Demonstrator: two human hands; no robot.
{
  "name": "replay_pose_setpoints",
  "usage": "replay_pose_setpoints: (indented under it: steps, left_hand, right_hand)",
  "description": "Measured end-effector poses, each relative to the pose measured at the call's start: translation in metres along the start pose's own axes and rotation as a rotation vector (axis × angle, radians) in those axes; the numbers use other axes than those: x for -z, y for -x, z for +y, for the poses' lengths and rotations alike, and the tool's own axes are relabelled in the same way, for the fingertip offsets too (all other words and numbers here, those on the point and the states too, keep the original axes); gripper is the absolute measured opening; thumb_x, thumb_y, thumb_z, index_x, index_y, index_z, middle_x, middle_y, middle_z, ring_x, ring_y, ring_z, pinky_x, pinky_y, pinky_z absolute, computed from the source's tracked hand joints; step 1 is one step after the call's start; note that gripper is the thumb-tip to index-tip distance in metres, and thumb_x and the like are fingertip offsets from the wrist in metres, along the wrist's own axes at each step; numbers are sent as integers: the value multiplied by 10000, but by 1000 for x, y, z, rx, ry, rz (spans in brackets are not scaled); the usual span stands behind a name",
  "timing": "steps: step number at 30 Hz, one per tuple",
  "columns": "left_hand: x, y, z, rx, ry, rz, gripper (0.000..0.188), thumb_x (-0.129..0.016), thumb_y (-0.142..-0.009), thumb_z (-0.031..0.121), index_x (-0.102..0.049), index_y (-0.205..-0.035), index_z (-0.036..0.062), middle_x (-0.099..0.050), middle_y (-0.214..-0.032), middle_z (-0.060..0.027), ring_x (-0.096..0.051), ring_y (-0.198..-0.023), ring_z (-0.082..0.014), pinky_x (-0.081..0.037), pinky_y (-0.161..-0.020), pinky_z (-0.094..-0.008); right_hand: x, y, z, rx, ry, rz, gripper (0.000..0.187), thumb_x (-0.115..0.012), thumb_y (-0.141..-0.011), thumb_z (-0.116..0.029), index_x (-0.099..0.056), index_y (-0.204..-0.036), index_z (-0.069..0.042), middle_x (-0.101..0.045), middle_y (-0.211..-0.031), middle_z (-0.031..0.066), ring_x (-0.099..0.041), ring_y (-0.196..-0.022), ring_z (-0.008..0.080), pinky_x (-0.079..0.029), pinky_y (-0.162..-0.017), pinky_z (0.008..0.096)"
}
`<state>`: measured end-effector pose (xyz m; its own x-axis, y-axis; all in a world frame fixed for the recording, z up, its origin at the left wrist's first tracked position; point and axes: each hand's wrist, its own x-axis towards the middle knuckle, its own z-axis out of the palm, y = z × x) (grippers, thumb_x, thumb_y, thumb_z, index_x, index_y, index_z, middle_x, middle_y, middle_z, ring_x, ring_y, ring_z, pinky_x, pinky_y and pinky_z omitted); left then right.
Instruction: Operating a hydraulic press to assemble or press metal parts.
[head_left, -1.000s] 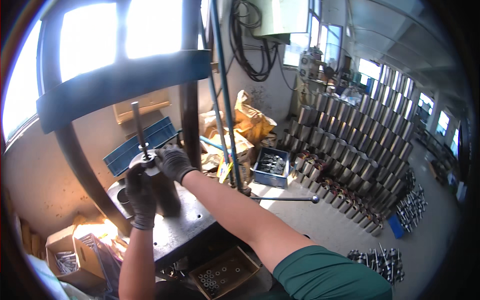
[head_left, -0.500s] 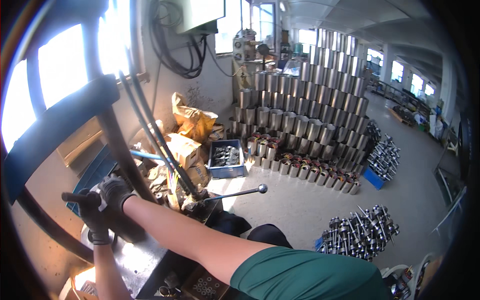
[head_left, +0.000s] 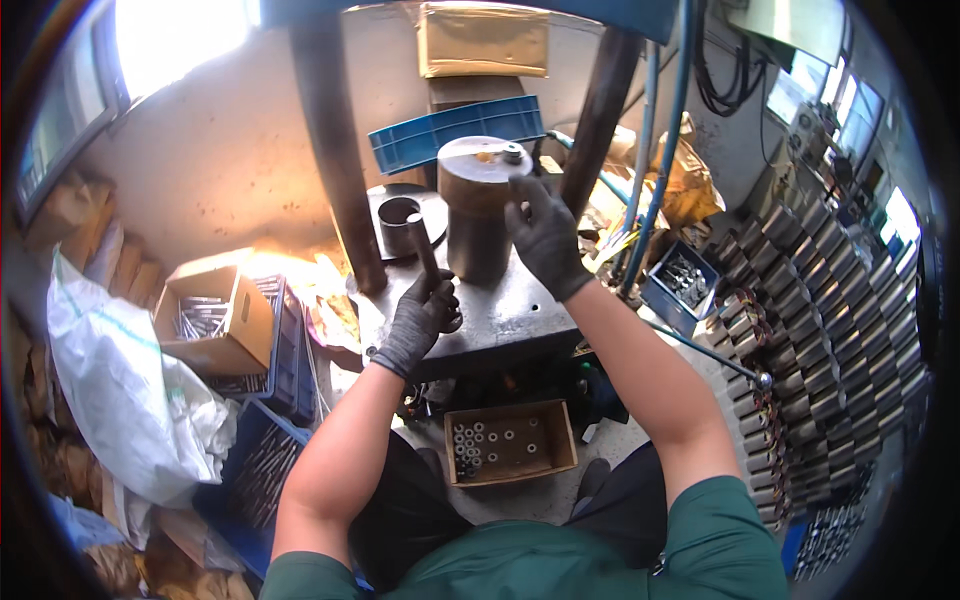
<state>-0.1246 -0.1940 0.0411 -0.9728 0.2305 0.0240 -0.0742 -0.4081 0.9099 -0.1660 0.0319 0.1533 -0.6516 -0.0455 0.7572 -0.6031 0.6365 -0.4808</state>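
My left hand [head_left: 422, 318], in a dark grey knit glove, grips a short dark metal rod [head_left: 420, 245] that points upward. Just beyond the rod, an open dark metal ring [head_left: 399, 226] rests on a round plate on the press table. My right hand [head_left: 547, 240], gloved the same way, is beside the upper part of a thick metal cylinder [head_left: 479, 240]. Its fingers are curled, with a small pale spot between them that I cannot make out. On the cylinder's flat top, near those fingertips, lies a small metal ring-shaped part [head_left: 512, 153].
Two dark press columns [head_left: 340, 150] flank the metal table [head_left: 480, 325]. Below it, a cardboard box [head_left: 515, 470] holds several small rings. To the left are a carton of metal rods [head_left: 212, 315] and a white sack [head_left: 120, 390]. A ball-ended lever [head_left: 764, 381] juts out at right.
The view has swung left from the stacked metal tubes to face the press. My hands were close together; now they are apart, the left still holding the rod, the right beside the cylinder.
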Motion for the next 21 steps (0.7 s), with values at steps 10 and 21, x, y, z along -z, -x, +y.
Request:
replay_pose_setpoints:
  steps: [10, 21]
  left_hand:
    - [-6, 5, 47, -619, -264, 179, 280, -764, -985, 234, -674, -1158, 34, -727, -1005, -107, -694, -939, -218, -548, -856, -380]
    - [3, 3, 74, -831, -316, 458, 207, -733, -1026, 181, -669, -1145, 23, -688, -902, -38, -658, -866, -142, -552, -796, -334]
  right_hand:
    - [-85, 99, -24, -322, -258, -570, 417, -863, -877, -288, -706, -1139, -5, -710, -994, 157, -697, -880, 232, -581, -825, 366]
    - [-41, 63, -37, -761, -391, -797, 288, -690, -1043, -225, -681, -1260, -34, -756, -1014, 83, -705, -838, 144, -575, -743, 303]
